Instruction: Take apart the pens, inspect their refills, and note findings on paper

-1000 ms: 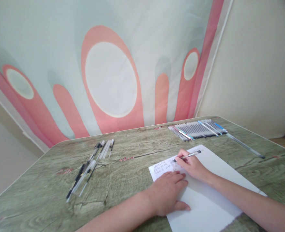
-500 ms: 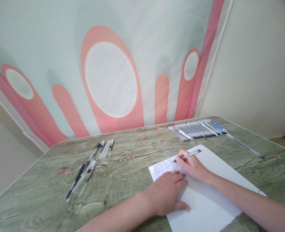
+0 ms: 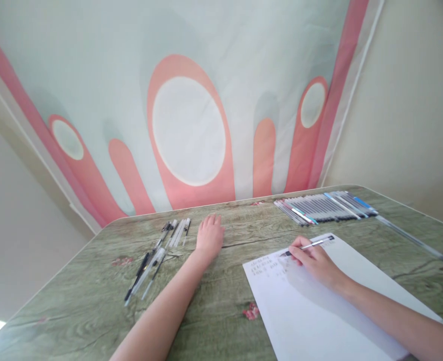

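My right hand (image 3: 314, 259) grips a clear-barrelled gel pen (image 3: 319, 241) with a black tip and a dark end. The tip is at the upper left part of a white sheet of paper (image 3: 319, 311), beside several short rows of handwriting. My left hand (image 3: 210, 234) is off the paper, over the table to its left, palm down with fingers stretched forward and nothing visible in it. Just left of that hand lie some white and clear pen tubes (image 3: 177, 234). Longer black and clear pen parts (image 3: 145, 273) lie loosely crossed nearer to me.
A long row of pens (image 3: 319, 207) lies side by side at the back right of the wood-patterned table (image 3: 214, 321). One clear pen (image 3: 413, 238) sticks out from the row toward the right edge. Behind the table hangs a pink and pale-green cloth (image 3: 244, 90).
My left hand has lifted off the paper and moved forward and left, toward the loose pen parts. My right hand still holds the pen on the sheet. The camera view has shifted slightly.
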Tool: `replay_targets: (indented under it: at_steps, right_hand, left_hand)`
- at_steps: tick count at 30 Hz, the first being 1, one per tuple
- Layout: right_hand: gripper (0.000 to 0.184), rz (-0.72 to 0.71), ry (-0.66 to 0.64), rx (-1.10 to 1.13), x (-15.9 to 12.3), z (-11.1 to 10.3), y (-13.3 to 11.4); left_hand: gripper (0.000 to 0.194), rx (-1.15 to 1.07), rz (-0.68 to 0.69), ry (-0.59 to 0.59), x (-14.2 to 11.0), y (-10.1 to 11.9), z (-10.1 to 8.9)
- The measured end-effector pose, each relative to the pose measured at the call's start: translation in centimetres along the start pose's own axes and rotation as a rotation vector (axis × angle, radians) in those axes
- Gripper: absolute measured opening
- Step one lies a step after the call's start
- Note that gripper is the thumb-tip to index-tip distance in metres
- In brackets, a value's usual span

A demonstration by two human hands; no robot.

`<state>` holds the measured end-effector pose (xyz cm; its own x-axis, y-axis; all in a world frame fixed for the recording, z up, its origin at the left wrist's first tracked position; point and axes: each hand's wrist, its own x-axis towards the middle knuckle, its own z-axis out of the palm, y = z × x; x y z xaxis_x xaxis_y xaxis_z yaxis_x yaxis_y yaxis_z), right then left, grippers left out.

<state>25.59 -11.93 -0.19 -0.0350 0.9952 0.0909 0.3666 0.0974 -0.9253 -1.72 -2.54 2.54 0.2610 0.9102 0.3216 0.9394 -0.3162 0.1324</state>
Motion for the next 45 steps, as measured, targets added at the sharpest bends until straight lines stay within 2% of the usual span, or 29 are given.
replay_targets:
  at_steps: [2,5,8,14,20,23,25,28,31,34,36,39,45]
  right_hand:
    - [0.022,0.011,-0.001,0.005,0.0,0.0,0.1]
    - [0.023,0.022,-0.003,0.008,0.1,0.0,0.2]
    - [0.023,0.009,-0.005,0.040,0.1,0.0,0.2]
    - [0.028,-0.012,0.019,0.105,0.3,-0.2,-0.2]
    - [0.031,-0.011,0.006,0.206,0.3,-0.7,-0.6]
    - [0.032,0.006,0.000,0.262,0.4,-0.9,-0.5]
    - [0.033,0.010,0.003,0.295,0.4,-0.9,-0.3]
    - [0.034,0.003,0.023,0.338,0.4,-0.9,0.0]
    - [0.033,-0.014,0.035,0.320,0.3,-0.9,0.0]
    - [0.029,-0.064,0.026,0.244,0.0,-1.1,-0.3]
    - [0.028,-0.104,0.012,0.183,-0.3,-1.3,-0.6]
    - [0.030,-0.179,-0.007,0.153,-0.7,-1.4,-0.9]
    - [0.036,-0.342,-0.089,0.126,-1.1,-1.1,-0.7]
  left_hand:
    - [0.040,0.079,-0.085,-0.033,0.5,-2.5,1.0]
    - [0.033,0.113,-0.054,-0.104,0.6,-4.1,2.1]
    - [0.028,0.130,-0.053,-0.117,0.6,-3.7,2.4]
    - [0.026,0.106,-0.107,-0.128,0.7,-3.1,1.5]
    - [0.024,-0.016,-0.129,-0.030,0.9,-3.3,1.5]
    - [0.031,-0.196,-0.115,0.012,1.0,-2.2,1.3]
    - [0.034,-0.349,-0.100,0.017,0.9,-0.6,1.0]
    - [0.030,-0.646,-0.082,-0.046,0.6,2.5,0.5]
    - [0.027,-1.051,-0.161,-0.131,0.0,5.6,0.8]
    - [0.029,-1.433,-0.298,-0.164,-0.5,7.8,2.0]
    - [0.029,-1.636,-0.401,-0.138,-0.7,8.6,2.8]
    - [0.027,-1.811,-0.517,-0.106,-0.9,8.9,3.6]
    - [0.026,-1.910,-0.534,-0.113,-1.5,8.7,3.7]
